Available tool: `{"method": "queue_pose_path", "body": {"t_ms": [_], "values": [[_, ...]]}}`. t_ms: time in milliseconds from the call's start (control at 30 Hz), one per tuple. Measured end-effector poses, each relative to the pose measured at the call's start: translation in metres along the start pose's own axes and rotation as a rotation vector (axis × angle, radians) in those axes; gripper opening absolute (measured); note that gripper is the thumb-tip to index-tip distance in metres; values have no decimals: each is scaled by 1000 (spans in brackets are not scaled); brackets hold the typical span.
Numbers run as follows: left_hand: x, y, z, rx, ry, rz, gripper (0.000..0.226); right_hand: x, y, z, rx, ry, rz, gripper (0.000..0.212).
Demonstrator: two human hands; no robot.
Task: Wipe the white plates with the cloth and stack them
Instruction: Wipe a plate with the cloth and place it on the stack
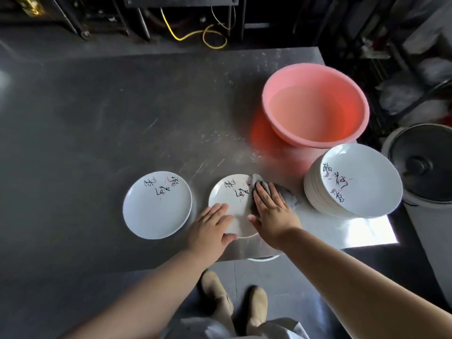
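A white plate (227,195) with black brush writing lies on the steel table in front of me. My left hand (211,227) lies flat on its near left rim, thumb at the edge. With straight fingers my right hand (271,209) presses a grey cloth (260,183) onto the plate's right side. Left of it lies another white plate (156,206), possibly on top of a second. A tilted stack of several white plates (354,182) stands at the right.
A pink basin (315,104) holding water stands behind the stack. The steel table (97,118) stretches left and back. A dark round pot lid (423,165) lies just off the right edge. My shoes show below the table's front edge.
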State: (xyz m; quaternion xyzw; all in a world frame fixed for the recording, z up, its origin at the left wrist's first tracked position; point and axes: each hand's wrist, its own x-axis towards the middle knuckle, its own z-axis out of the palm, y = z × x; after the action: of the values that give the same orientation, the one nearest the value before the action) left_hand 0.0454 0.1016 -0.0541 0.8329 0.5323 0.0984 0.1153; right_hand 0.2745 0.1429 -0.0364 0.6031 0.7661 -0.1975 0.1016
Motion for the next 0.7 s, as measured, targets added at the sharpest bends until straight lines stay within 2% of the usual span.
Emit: {"method": "queue_pose_path", "body": {"t_ms": [133, 200, 300, 367, 467, 567, 633, 700], "values": [[-1, 14, 5, 35, -10, -43, 45, -57, -20, 31, 59, -7, 35, 95], [3, 12, 4, 42, -32, 7, 52, -68, -17, 36, 37, -9, -3, 96], [11, -13, -5, 66, -116, 102, 66, -38, 12, 13, -56, -22, -97, 95], [16, -28, -14, 50, -152, 118, 59, -9, 28, -5, -104, -6, -105, 89], [21, -24, -13, 53, -133, 91, 45, 1, 20, -5, -68, 4, -7, 88], [22, -17, -8, -18, -136, 53, 46, -34, -17, 24, 25, -16, 129, 98], [20, -17, -4, -47, -103, 45, 46, -48, -30, 35, 28, -35, 151, 106], [20, -18, -1, -26, -60, 52, 44, -33, -23, 26, 58, -14, 126, 104]]}}
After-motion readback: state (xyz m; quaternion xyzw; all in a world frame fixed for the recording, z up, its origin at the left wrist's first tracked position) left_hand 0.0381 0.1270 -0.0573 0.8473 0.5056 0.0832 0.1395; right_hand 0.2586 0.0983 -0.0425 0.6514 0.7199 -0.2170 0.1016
